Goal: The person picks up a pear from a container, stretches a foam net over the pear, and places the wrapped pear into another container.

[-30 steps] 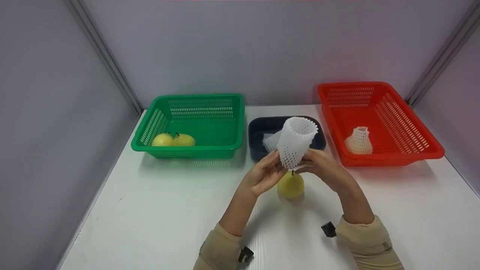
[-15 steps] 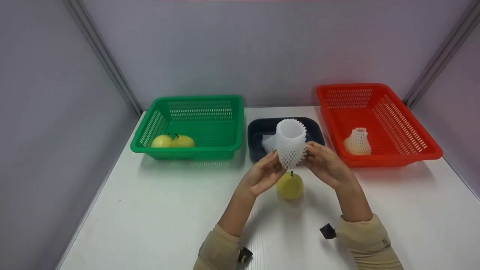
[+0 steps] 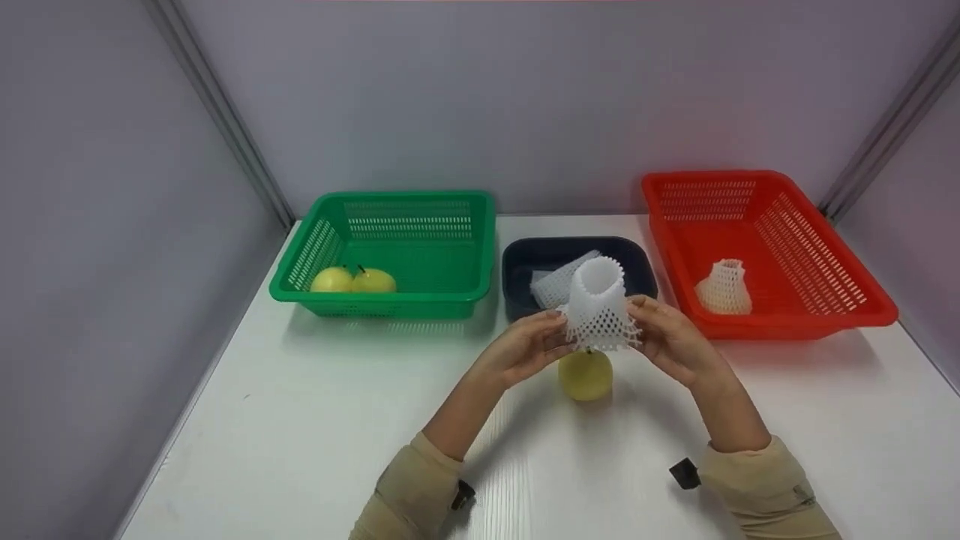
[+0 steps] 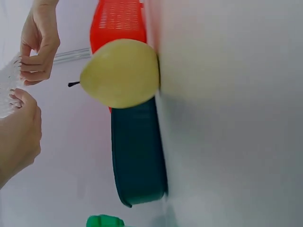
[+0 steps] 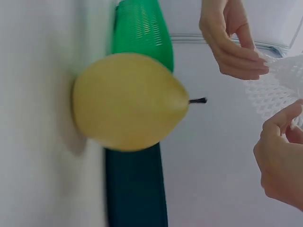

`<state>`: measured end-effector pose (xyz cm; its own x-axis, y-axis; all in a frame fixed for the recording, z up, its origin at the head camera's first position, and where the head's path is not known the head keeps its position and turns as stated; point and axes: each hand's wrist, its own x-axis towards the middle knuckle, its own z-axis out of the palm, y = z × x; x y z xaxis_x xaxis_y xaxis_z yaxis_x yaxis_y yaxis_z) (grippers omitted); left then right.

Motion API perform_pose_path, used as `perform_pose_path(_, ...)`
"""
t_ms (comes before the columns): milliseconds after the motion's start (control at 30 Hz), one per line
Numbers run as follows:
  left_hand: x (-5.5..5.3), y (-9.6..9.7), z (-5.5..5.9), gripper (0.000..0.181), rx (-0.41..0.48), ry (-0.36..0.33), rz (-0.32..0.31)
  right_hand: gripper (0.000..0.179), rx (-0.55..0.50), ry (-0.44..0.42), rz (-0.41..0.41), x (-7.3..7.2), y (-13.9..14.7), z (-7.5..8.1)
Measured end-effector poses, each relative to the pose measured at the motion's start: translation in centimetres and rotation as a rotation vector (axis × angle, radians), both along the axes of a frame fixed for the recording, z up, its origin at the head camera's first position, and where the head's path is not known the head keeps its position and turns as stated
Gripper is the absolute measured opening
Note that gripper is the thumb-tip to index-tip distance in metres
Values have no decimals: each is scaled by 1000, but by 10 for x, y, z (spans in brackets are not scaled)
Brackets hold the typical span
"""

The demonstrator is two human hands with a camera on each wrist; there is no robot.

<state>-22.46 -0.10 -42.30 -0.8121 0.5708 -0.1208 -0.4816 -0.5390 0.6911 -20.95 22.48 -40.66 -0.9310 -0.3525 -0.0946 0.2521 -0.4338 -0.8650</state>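
A white foam net sleeve (image 3: 598, 307) is held up between both hands, its lower edge spread wide. My left hand (image 3: 526, 349) pinches that edge on the left, and my right hand (image 3: 671, 339) pinches it on the right. Just beneath, a yellow pear (image 3: 586, 376) stands upright on the white table, stem up. In the left wrist view the pear (image 4: 120, 74) is apart from both hands and from the sleeve (image 4: 7, 87). The right wrist view also has the sleeve (image 5: 277, 92) above the pear (image 5: 130, 101).
A green basket (image 3: 382, 298) with two pears (image 3: 352, 280) stands at the back left. Behind the hands is a dark blue bin (image 3: 517, 277) holding flat net sleeves (image 3: 559, 283). At the right, a red basket (image 3: 787, 321) contains a net-covered pear (image 3: 724, 289).
The sleeve has come down slightly, and its lower end has been stretched from narrow to wide. My right hand has shifted right and down, gripping the edge. The pear stays put.
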Motion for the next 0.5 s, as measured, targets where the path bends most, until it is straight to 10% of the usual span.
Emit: perform_pose_path(500,-13,-5,-19,7,-312,-82,61,7,270,-20,1,-9,3,-23)
